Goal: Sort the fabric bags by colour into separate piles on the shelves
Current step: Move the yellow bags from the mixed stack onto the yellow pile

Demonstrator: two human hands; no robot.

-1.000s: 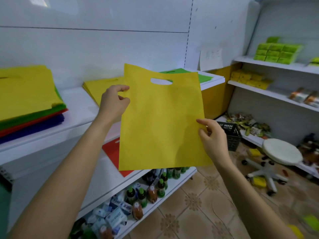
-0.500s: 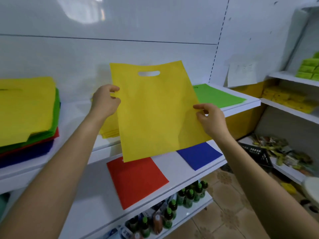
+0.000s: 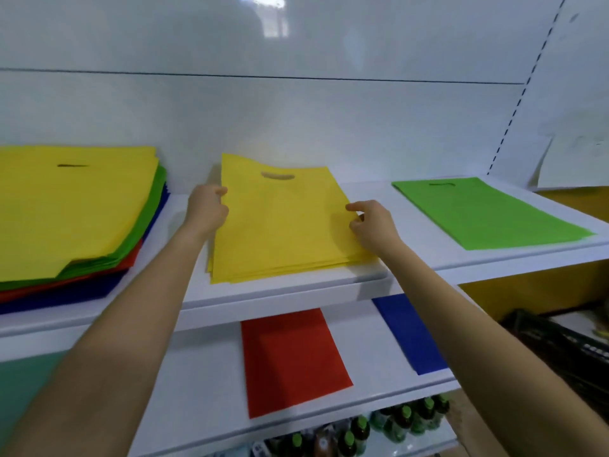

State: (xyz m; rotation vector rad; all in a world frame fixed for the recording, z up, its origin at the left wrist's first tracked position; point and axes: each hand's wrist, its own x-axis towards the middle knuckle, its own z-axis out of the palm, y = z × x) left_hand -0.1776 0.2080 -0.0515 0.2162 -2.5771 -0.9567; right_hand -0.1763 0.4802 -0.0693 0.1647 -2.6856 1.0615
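Observation:
A yellow bag (image 3: 283, 216) with a cut-out handle lies on top of the yellow pile (image 3: 280, 268) in the middle of the upper shelf (image 3: 296, 293). My left hand (image 3: 207, 211) pinches its left edge and my right hand (image 3: 370, 222) pinches its right edge. The bag's far left corner still stands slightly raised. A mixed stack (image 3: 69, 212) of yellow, green, red and blue bags sits at the left of the same shelf. A green bag (image 3: 487, 211) lies at the right. On the lower shelf (image 3: 197, 390) lie a red bag (image 3: 293, 361) and a blue bag (image 3: 408, 334).
Several green-capped bottles (image 3: 362, 430) stand on the bottom shelf. A white panel wall (image 3: 296, 110) backs the shelves, with a paper sheet (image 3: 576, 159) stuck at the right. A dark basket (image 3: 560, 341) sits at the far right, below a yellow panel (image 3: 527, 291).
Both hands have carried the yellow bag forward and down from mid-air onto the yellow pile on the upper shelf. The view has turned left and closer to the shelves.

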